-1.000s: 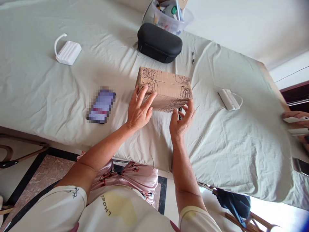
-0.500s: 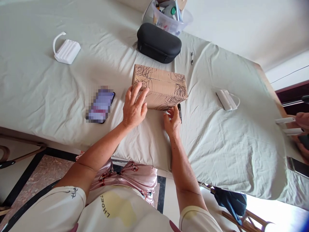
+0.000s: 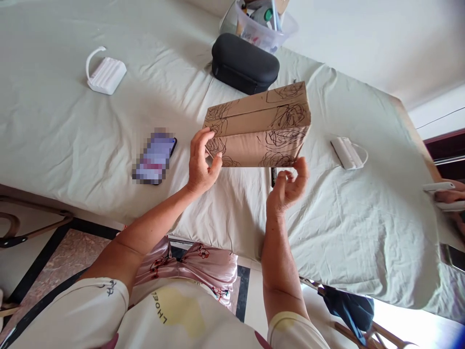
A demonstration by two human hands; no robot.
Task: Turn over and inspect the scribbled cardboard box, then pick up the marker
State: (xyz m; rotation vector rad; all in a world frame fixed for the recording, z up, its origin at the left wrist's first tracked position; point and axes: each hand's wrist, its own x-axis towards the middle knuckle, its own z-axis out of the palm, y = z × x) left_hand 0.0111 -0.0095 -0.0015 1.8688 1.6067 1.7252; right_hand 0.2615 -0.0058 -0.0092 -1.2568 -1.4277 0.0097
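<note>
Shirt (image 3: 174,315): printed letters "LHOEL", running sideways, legible; cardboard box (image 3: 257,128): pen scribbles only, no readable lettering; phone (image 3: 155,156): screen blurred, nothing legible.

Left hand (image 3: 201,164) and right hand (image 3: 287,189) hold cardboard box (image 3: 259,127).

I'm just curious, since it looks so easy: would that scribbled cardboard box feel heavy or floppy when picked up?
Probably light for its size: the left hand and right hand hold the cardboard box tilted above the sheet, mostly with fingertips at its ends. Likely stiff, since its edges look straight with no sag. Its flat faces suggest it won't roll.
</note>
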